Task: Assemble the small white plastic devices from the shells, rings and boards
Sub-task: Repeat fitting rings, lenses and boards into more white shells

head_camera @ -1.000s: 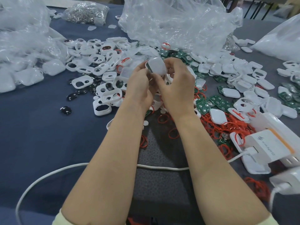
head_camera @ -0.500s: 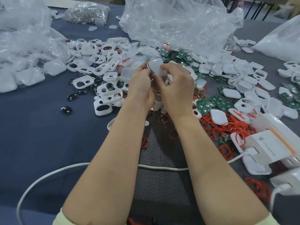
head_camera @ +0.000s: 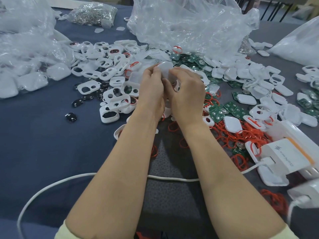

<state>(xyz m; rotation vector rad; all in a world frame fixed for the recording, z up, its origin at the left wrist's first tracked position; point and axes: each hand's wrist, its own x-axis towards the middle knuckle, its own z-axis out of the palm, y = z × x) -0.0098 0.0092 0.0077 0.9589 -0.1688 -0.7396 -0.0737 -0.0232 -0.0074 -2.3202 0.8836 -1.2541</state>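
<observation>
Over a blue counter (head_camera: 34, 135), the left hand (head_camera: 151, 90) and right hand (head_camera: 188, 94) meet side by side, fingers curled, both pinching one white shell (head_camera: 165, 70). It rises at their far side, between them, equally near each. Beyond and rightward lie loose shells (head_camera: 229, 73), orange rings (head_camera: 241, 133), green boards (head_camera: 217, 113).

A white cable (head_camera: 172, 178) curves over the blue worktop (head_camera: 34, 144) at 7 o'clock. A white charger box (head_camera: 284, 156) lies at 4 o'clock, a crumpled clear bag (head_camera: 189, 23) at 12 o'clock.
</observation>
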